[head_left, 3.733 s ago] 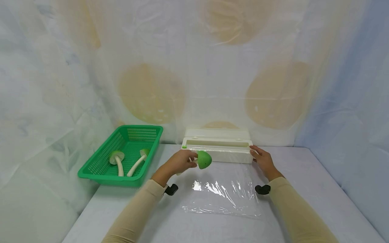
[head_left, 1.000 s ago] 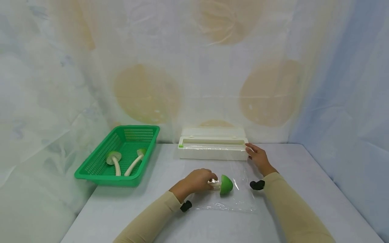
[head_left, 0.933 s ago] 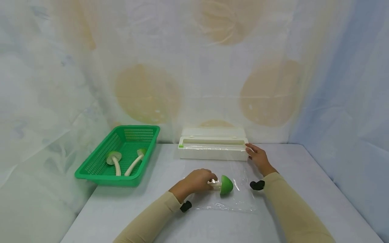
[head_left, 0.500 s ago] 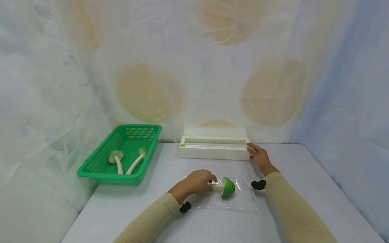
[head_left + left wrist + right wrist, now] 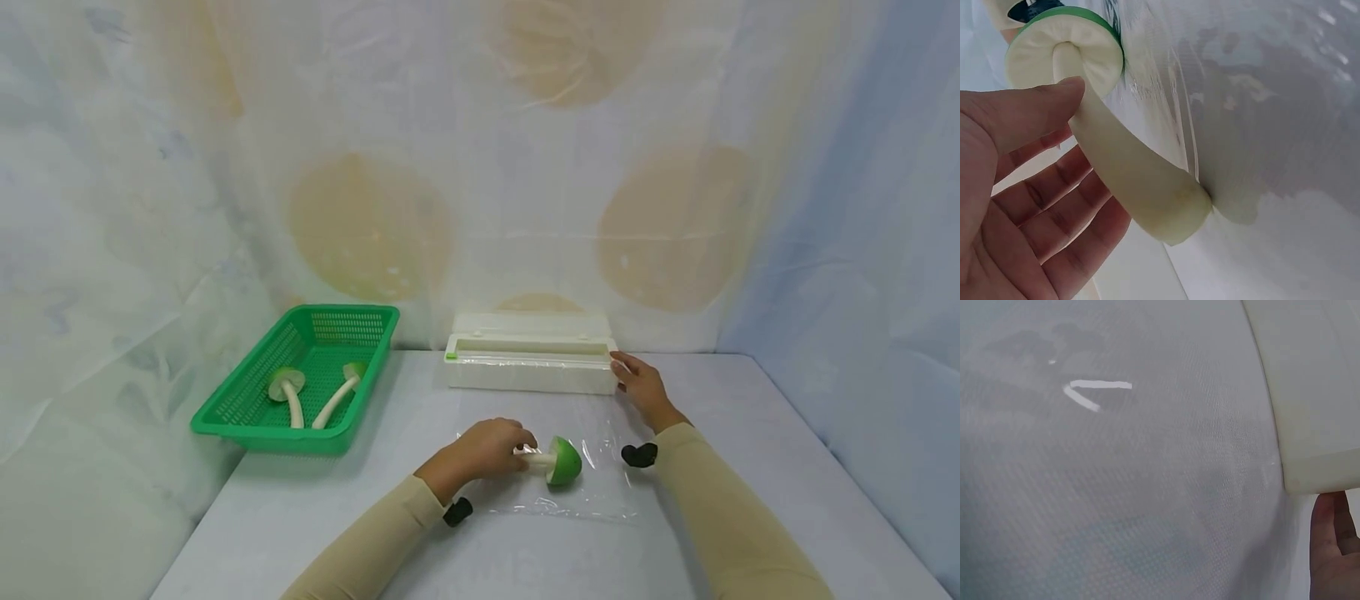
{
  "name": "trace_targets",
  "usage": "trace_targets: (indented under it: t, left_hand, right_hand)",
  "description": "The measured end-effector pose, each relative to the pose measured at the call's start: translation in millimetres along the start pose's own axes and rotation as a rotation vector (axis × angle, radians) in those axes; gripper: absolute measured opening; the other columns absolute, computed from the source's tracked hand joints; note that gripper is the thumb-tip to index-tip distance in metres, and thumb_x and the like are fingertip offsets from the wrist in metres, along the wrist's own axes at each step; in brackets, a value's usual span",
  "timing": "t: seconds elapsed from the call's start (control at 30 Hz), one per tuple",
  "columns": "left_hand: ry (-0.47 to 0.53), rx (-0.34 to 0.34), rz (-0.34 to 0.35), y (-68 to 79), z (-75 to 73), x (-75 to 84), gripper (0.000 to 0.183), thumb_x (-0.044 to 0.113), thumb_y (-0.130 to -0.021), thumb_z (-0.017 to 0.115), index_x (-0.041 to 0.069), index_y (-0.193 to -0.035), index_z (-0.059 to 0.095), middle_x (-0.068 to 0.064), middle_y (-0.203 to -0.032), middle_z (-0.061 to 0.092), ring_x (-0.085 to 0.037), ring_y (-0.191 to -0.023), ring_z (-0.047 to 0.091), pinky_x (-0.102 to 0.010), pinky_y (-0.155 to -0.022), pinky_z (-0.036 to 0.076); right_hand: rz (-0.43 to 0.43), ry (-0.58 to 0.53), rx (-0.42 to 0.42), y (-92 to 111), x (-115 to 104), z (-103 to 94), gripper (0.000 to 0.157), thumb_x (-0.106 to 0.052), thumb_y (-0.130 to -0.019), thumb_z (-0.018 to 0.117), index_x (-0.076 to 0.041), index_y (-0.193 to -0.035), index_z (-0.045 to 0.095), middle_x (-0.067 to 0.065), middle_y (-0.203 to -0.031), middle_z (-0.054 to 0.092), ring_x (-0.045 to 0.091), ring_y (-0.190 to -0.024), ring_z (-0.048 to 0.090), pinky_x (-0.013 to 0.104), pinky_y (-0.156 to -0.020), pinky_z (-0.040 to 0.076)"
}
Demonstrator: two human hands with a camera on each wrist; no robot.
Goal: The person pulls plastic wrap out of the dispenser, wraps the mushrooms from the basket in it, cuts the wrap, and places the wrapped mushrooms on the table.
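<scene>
In the head view my left hand [image 5: 487, 450] pinches the white stem of a green-capped mushroom [image 5: 564, 462], which lies on its side on clear cling film [image 5: 555, 504]. In the left wrist view the thumb presses on the stem [image 5: 1135, 169], with the fingers curled beneath it. The cling film runs from a white dispenser box [image 5: 531, 379], whose lid stands up at the back. My right hand [image 5: 647, 390] touches the box's right end. In the right wrist view the fingertips [image 5: 1332, 506] meet that end, fairly straight.
A green plastic basket [image 5: 270, 440] stands on the left of the table. Two more mushrooms lie in it, one on the left [image 5: 287, 387] and one on the right [image 5: 336, 402]. White-covered table [image 5: 720, 467] surrounds the film. Patterned sheets hang behind and at both sides.
Since the earliest frame, my left hand has come down nearer with the mushroom, from before the box onto the film. The right hand stays at the box's end. The last second shows little motion.
</scene>
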State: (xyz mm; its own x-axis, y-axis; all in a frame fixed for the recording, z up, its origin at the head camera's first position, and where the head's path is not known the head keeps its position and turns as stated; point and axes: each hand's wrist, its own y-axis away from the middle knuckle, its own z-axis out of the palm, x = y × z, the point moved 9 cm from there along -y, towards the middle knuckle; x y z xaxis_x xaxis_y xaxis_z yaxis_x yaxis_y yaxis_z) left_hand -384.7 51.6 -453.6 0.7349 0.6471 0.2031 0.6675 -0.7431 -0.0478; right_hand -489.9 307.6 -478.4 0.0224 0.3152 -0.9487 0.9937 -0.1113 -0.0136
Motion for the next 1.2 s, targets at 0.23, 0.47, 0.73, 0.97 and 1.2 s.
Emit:
trace_targets:
  t: [0.23,0.47,0.73,0.97,1.2]
  left_hand:
    - [0.005,0.007,0.006,5.3,-3.2,-0.5,0.025,0.024,-0.086,0.075,0.021,-0.110,0.073,0.011,-0.093,0.064,-0.002,-0.083,0.059,-0.021,-0.070,0.047]
    - [-0.019,0.034,0.028,7.4,-3.2,-1.4,0.025,0.024,-0.084,0.076,0.023,-0.109,0.073,0.012,-0.093,0.064,-0.001,-0.084,0.060,-0.019,-0.069,0.046]
    - [0.023,0.057,0.010,15.1,-9.3,-8.6,0.021,0.025,-0.087,0.074,0.021,-0.108,0.073,0.013,-0.092,0.063,-0.002,-0.082,0.059,-0.020,-0.069,0.047]
    - [0.033,0.083,-0.028,34.0,-16.3,-24.8,0.019,0.025,-0.089,0.073,0.018,-0.107,0.074,0.012,-0.093,0.064,-0.001,-0.079,0.057,-0.021,-0.069,0.048]
    - [0.021,0.104,-0.025,62.2,-21.7,-40.8,0.012,0.022,-0.088,0.074,0.016,-0.099,0.074,0.012,-0.087,0.062,-0.003,-0.074,0.055,-0.021,-0.065,0.047]
  right_hand:
    - [-0.023,0.012,-0.014,-1.1,-1.4,-1.1,0.055,-0.036,-0.103,0.047,-0.008,-0.149,0.037,0.016,-0.155,0.028,0.037,-0.135,0.036,0.047,-0.104,0.038]
    - [-0.012,0.026,-0.029,0.1,-3.9,-2.5,0.054,-0.034,-0.103,0.047,-0.008,-0.149,0.037,0.017,-0.155,0.028,0.038,-0.134,0.038,0.046,-0.103,0.039]
    - [-0.084,0.108,-0.102,0.3,-18.9,-2.5,0.052,-0.027,-0.104,0.048,-0.002,-0.148,0.037,0.022,-0.154,0.027,0.041,-0.133,0.037,0.049,-0.097,0.044]
    - [-0.212,0.408,-0.093,10.4,-41.2,-7.6,0.054,-0.034,-0.102,0.051,0.000,-0.144,0.042,0.030,-0.147,0.035,0.047,-0.125,0.045,0.055,-0.094,0.044]
    - [-0.323,0.527,-0.081,50.6,-62.8,-11.4,0.045,-0.029,-0.100,0.056,-0.001,-0.135,0.052,0.024,-0.144,0.042,0.045,-0.124,0.046,0.057,-0.095,0.042]
